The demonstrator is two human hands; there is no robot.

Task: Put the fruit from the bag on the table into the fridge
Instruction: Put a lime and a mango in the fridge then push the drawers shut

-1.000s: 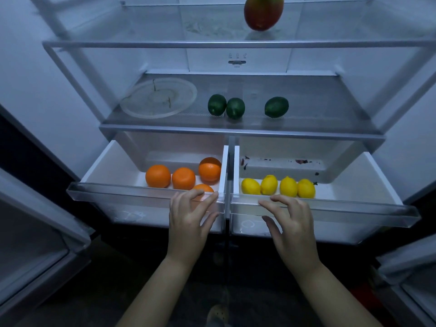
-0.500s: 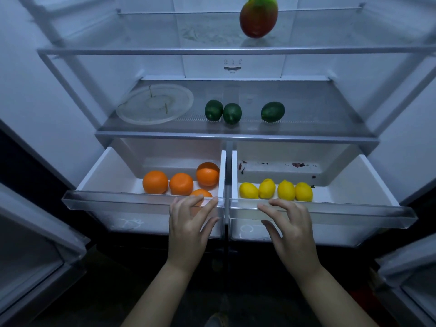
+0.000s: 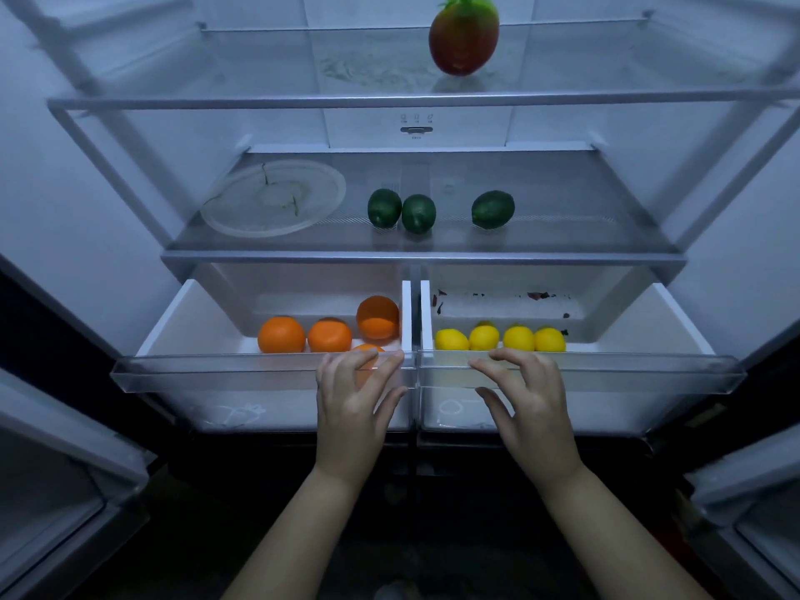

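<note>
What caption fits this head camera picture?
Left hand and right hand touch two open fridge drawers, one holding oranges, one lemons.

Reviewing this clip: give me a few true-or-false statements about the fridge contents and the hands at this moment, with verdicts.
1. Four lemons lie in the right drawer. True.
2. The oranges share that drawer with them. False: the oranges are in the left drawer.
3. Three green fruits sit on the shelf above the drawers. True.
4. The green fruits lie on the plate. False: the plate lies apart, to their left, on the same shelf.
5. Each hand touches a drawer front: left hand the left drawer, right hand the right. True.
</note>
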